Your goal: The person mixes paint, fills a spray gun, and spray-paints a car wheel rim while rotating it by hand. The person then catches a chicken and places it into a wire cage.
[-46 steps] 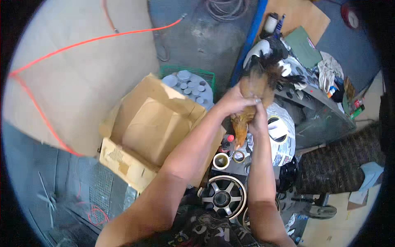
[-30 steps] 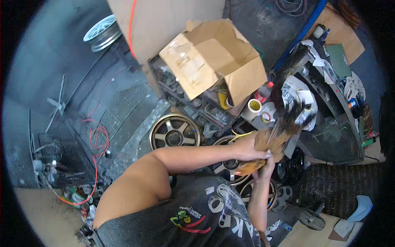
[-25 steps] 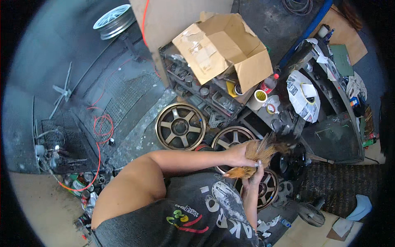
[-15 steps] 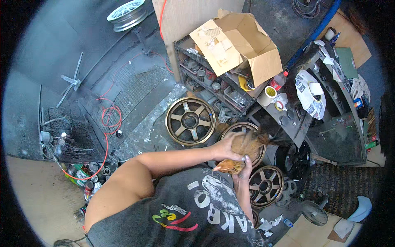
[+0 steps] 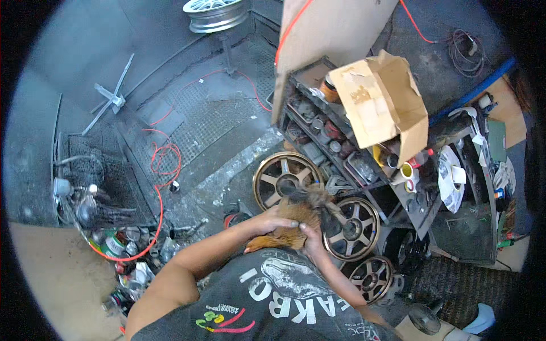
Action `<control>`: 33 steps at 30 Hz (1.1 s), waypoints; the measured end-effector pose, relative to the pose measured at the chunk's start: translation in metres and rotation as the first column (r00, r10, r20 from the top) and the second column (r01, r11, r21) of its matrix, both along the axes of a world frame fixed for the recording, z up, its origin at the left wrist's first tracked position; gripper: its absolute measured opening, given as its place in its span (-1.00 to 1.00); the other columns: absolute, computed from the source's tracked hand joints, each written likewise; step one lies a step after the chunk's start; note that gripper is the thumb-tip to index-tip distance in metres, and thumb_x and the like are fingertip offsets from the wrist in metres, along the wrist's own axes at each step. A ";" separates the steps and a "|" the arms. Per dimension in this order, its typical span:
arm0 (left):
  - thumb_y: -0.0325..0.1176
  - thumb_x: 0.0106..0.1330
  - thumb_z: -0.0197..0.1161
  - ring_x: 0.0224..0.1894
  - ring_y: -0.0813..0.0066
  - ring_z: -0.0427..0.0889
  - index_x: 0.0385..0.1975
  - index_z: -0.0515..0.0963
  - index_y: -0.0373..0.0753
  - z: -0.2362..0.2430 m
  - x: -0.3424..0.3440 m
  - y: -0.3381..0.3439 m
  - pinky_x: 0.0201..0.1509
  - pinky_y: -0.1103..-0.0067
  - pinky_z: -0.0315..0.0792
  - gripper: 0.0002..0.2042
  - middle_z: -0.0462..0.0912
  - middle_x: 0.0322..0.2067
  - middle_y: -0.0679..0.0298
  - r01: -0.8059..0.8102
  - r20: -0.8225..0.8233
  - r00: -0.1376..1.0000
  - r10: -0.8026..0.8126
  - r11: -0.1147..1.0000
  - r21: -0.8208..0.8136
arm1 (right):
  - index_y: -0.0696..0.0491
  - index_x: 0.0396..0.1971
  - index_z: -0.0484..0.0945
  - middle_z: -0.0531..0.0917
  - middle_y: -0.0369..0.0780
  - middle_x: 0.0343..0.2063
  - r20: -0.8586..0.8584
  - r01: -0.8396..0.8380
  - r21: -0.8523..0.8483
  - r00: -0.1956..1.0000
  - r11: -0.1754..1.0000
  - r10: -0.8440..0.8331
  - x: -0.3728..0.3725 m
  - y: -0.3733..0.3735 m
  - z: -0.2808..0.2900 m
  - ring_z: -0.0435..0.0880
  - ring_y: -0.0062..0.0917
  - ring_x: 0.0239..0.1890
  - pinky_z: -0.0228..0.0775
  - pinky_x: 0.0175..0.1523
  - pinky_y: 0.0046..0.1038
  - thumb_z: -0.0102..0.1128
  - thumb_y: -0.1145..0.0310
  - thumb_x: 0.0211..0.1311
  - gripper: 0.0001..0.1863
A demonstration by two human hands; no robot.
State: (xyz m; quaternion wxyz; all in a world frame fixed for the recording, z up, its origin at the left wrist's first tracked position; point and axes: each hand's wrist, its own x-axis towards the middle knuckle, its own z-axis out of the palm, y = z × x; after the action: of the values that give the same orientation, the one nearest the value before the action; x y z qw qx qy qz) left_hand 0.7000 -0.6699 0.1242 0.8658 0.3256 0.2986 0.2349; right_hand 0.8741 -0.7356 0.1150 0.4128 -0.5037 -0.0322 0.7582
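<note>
A brown chicken [image 5: 297,218] with dark tail feathers is held close in front of my torso, its tail pointing away from me. My left hand [image 5: 273,221] is closed on its left side. Against its right side, my right hand [image 5: 311,237] grips the feathers with the thumb on top. The bird's head end lies low at the left, by my shirt; its legs are hidden. Beyond it stands a bronze six-spoke wheel rim [image 5: 257,182], partly covered by the tail. A second bronze rim [image 5: 351,229] lies just right of my right hand.
Another bronze rim [image 5: 371,279] and a black rim [image 5: 405,247] lie farther right. A cluttered metal shelf [image 5: 347,165] carries an open cardboard box [image 5: 364,102]. An orange hose [image 5: 162,210] loops across the floor at left, near piled cans and bottles [image 5: 122,244]. A silver wheel [image 5: 217,21] sits on a stand at the back.
Both hands have carried the chicken left, off the second bronze rim and nearer my body. The surroundings have shifted rightward in the picture as the view turned.
</note>
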 end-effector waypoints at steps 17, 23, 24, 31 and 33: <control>-0.16 -0.10 0.46 0.10 0.31 0.41 0.24 0.15 -0.38 -0.013 -0.227 0.157 0.24 0.45 0.19 -0.11 0.43 0.08 0.06 0.294 0.071 0.954 -0.293 0.956 -0.004 | 0.11 0.25 0.16 0.39 -0.08 0.15 0.851 -0.874 0.180 0.369 0.451 0.375 -0.166 0.150 0.031 0.35 -0.30 0.18 0.10 0.29 -0.32 0.37 0.17 -0.03 -0.16; -0.02 -0.14 0.41 0.15 0.18 0.40 0.19 0.21 -0.39 0.027 -0.189 0.216 0.21 0.48 0.24 -0.11 0.39 0.11 -0.08 0.743 -0.473 0.668 -0.574 0.547 0.386 | 0.18 0.04 0.38 0.61 -0.09 -0.20 0.622 -0.541 0.168 0.707 0.824 0.337 -0.075 0.244 0.066 0.61 -0.44 -0.17 0.47 -0.05 -0.43 0.16 0.45 0.14 -0.57; -0.01 -0.15 0.40 0.13 0.17 0.41 0.19 0.23 -0.38 0.040 -0.183 0.225 0.20 0.48 0.25 -0.11 0.39 0.10 -0.10 0.834 -0.548 0.552 -0.628 0.428 0.349 | 0.19 0.05 0.36 0.60 -0.07 -0.22 0.563 -0.521 0.232 0.761 0.821 0.323 -0.078 0.256 0.075 0.61 -0.42 -0.18 0.47 -0.07 -0.44 0.17 0.32 0.16 -0.53; -0.02 -0.07 0.38 -0.08 0.20 0.54 -0.01 0.44 -0.32 -0.014 -0.153 0.257 0.03 0.44 0.36 -0.35 0.58 -0.14 0.01 0.886 -0.553 0.422 -0.718 0.197 0.421 | 0.15 0.18 0.26 0.46 0.03 0.04 0.869 -0.943 0.118 0.250 0.311 0.428 -0.167 0.273 0.036 0.45 -0.24 0.11 0.25 0.19 -0.32 0.23 -0.07 0.06 -0.21; -0.02 -0.05 0.37 -0.12 0.20 0.56 -0.06 0.47 -0.34 -0.019 -0.156 0.279 -0.01 0.44 0.38 -0.39 0.59 -0.18 -0.02 0.903 -0.544 0.374 -0.751 0.163 0.397 | 0.17 0.20 0.22 0.35 0.06 0.14 0.758 -0.882 0.082 0.358 0.465 0.545 -0.181 0.279 0.030 0.34 -0.20 0.20 0.16 0.26 -0.30 0.26 -0.12 -0.02 -0.11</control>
State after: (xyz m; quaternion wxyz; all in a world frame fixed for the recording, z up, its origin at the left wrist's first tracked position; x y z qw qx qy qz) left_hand 0.5435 -0.3908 0.1047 0.6370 0.7327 0.0620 -0.2312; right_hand 0.6935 -0.4563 0.1449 0.0943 -0.5356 -0.5821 0.6045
